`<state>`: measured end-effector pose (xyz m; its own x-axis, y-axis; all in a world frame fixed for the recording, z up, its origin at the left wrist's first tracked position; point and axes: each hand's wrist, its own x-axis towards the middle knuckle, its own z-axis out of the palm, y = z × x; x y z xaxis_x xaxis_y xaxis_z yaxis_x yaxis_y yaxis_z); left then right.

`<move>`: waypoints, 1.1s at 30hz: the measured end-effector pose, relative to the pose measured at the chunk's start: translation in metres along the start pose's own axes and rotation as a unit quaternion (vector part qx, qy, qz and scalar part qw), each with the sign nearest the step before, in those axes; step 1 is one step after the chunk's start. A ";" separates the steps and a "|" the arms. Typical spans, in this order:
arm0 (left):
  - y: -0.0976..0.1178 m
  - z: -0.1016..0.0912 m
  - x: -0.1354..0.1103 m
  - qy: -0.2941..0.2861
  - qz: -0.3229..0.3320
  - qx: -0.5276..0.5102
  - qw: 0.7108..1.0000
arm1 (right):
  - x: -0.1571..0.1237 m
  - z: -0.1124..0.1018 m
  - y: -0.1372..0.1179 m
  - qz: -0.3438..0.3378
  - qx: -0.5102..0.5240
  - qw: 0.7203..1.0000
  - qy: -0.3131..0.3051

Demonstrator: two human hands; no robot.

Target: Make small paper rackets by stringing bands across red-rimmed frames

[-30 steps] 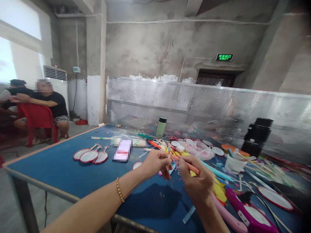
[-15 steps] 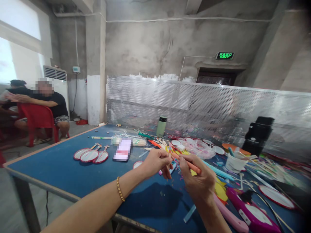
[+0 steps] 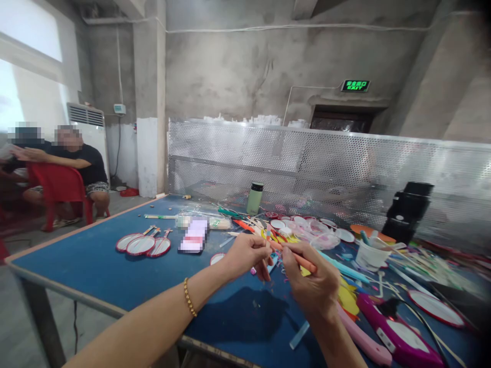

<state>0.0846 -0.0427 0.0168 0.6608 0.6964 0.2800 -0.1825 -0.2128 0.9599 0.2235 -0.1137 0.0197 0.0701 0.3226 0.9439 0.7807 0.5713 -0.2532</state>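
Observation:
My left hand [image 3: 248, 256] pinches a small narrow strip [image 3: 268, 233] upright between thumb and fingers; its kind is too small to tell. In my right hand [image 3: 314, 278] is an orange pen-like stick [image 3: 307, 263], gripped like a pencil, with its far end close to the strip. Whether the two touch I cannot make out. Both hands hover over the blue table [image 3: 153, 276]. Colourful scraps and a yellow piece [image 3: 347, 301] lie beneath and beside the right hand. Left of my hands rest several small round fans [image 3: 141, 246] with red rims.
A phone [image 3: 194, 235] lies left of centre, with a green bottle [image 3: 254, 198] behind. To the right are a white tub [image 3: 372, 257] of tools, a purple device [image 3: 399, 332] with a cable and a pink curved piece [image 3: 364, 340]. A perforated metal screen [image 3: 238, 153] backs the table.
Both hands keep almost the same pose and hold the same things. The strip appears slightly turned, its visible colour changed. The view has shifted a little.

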 end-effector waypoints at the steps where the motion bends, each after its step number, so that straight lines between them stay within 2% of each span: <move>1: -0.001 0.000 0.000 0.000 0.002 0.000 1.000 | 0.000 0.000 0.000 -0.003 0.001 1.000 0.003; 9: -0.001 0.000 0.001 0.002 0.003 -0.003 1.000 | 0.001 0.000 -0.001 -0.003 0.001 1.000 -0.009; 23: -0.001 0.001 0.000 0.000 0.001 0.002 1.000 | 0.000 0.002 0.000 0.000 0.010 1.000 0.010; 33: -0.001 0.001 0.000 0.000 0.002 -0.015 1.000 | 0.001 0.000 -0.001 0.001 -0.001 1.000 -0.011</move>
<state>0.0854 -0.0425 0.0160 0.6592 0.6961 0.2845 -0.2072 -0.1956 0.9586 0.2228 -0.1138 0.0204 0.0579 0.3404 0.9385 0.7815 0.5695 -0.2548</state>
